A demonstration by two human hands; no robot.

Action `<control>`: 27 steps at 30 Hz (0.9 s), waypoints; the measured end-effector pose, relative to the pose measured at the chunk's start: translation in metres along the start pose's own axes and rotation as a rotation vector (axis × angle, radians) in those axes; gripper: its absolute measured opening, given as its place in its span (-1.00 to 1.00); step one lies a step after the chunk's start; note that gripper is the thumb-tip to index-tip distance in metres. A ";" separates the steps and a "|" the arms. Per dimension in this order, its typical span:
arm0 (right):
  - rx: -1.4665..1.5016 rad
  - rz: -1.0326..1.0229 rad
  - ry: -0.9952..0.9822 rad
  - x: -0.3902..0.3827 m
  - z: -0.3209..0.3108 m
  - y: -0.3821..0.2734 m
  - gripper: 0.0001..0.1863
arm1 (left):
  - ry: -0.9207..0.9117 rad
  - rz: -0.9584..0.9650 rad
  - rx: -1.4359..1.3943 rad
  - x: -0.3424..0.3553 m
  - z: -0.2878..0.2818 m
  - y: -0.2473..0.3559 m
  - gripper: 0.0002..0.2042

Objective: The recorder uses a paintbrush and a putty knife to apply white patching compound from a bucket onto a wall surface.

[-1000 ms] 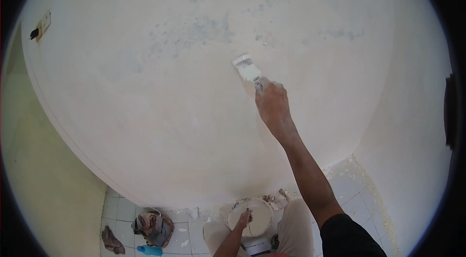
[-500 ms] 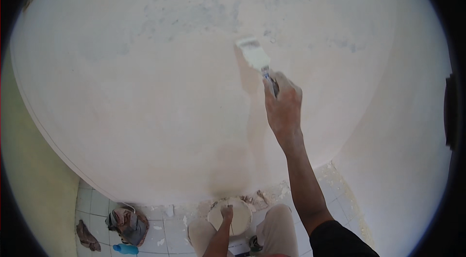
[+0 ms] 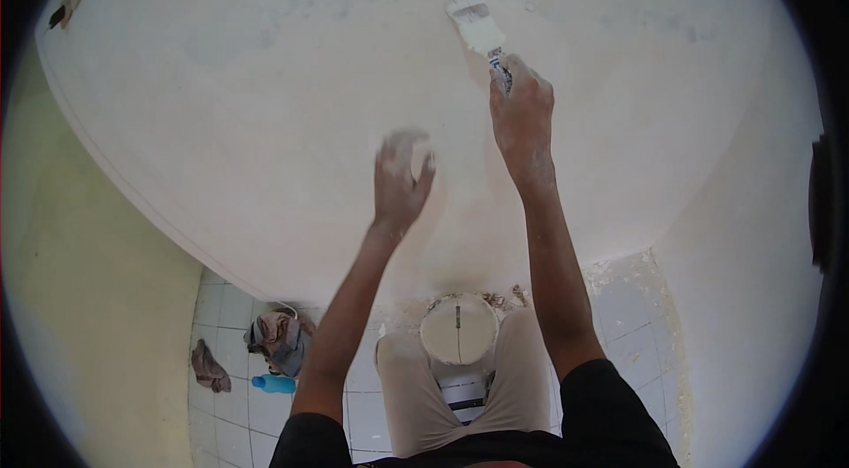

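Observation:
My right hand (image 3: 523,118) is closed around the handle of a putty knife (image 3: 479,30). White filler coats the knife's broad blade, which lies close to the pale wall (image 3: 265,149). My left hand (image 3: 403,176) is raised before the wall, left of and lower than the right. It holds nothing; the thumb stands apart from the slightly blurred fingers, and whitish residue marks the skin. A round bucket (image 3: 460,349) of off-white material stands between my knees, with a thin dark stick-like piece (image 3: 458,318) across its top.
Bluish-grey patches mark the upper wall. At left on the tiled floor (image 3: 234,304) lie a bundled bag or cloth (image 3: 281,340), a brown rag (image 3: 210,368) and a blue bottle (image 3: 274,384). Flakes of debris (image 3: 637,282) line the wall's foot. A dark wire (image 3: 60,15) hangs at upper left.
My left hand has left the bucket and come up in front of the wall, opening. The putty knife in my right hand is higher in view. The whole view has shifted somewhat.

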State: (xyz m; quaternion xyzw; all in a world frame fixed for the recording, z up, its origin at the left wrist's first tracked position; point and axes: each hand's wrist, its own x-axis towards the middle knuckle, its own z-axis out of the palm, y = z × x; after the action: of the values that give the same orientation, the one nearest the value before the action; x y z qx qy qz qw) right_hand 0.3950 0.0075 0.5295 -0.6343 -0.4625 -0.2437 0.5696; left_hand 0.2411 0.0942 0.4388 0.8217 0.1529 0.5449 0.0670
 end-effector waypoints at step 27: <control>-0.427 -0.084 -0.239 0.014 -0.068 0.012 -0.82 | -0.434 -0.558 -0.186 -0.229 0.019 0.001 -0.92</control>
State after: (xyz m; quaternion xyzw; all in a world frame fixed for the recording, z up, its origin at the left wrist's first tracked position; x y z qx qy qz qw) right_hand 0.4265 -0.0515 0.5513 -0.7449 -0.4903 -0.2826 0.3535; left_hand 0.1762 0.0201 0.2310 0.8354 0.3029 0.3300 0.3184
